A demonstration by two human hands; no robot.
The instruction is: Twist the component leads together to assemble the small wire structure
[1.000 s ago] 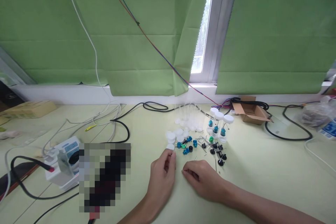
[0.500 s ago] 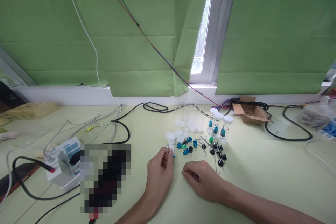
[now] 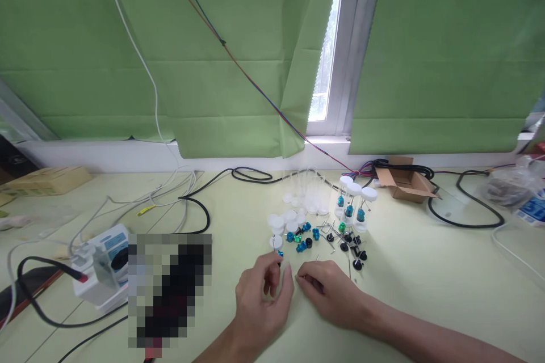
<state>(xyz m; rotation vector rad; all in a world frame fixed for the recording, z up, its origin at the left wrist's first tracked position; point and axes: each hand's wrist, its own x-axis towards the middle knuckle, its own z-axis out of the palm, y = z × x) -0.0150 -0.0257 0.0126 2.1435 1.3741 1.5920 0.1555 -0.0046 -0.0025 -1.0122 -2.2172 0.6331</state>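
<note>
My left hand is open, thumb apart from the curled fingers. Its index fingertip is beside a small blue metallic fitting, partly hidden by the hand. My right hand rests on the table, fingers pinched closed; what they hold, if anything, is hidden. A thin metal tip shows just behind its knuckles. Beyond the hands lie more blue fittings, a green fitting, black round-headed parts, bent metal pins and white round caps.
Clear tubes stand behind the caps. Several white-capped tubes hold blue fittings. An open cardboard box and black cables are at the back right. A white power adapter with cables stands left.
My left hand has drawn back slightly toward me, and its thumb has parted from the index finger. The right hand has stayed in place.
</note>
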